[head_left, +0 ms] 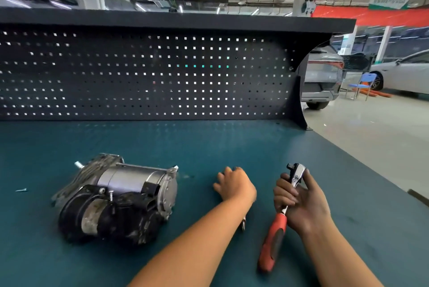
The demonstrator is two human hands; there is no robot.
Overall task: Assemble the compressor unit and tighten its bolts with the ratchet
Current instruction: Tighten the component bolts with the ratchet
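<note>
A teal workbench top (209, 145) runs beneath a black pegboard (139, 73) in a workshop. A loose screw (22, 190) lies far left. The compressor unit (116, 198) lies on its side left of centre. The left hand (234, 184) rests on the bench, fingers curled under; whether they hold anything cannot be told. The right hand (301, 200) grasps the neck of the ratchet (274, 238). A grey car (322, 77) and a white car (404, 73) stand beyond.

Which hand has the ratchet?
The right hand grips the ratchet just below its head; the left hand is down on the bench mat, away from it.
</note>
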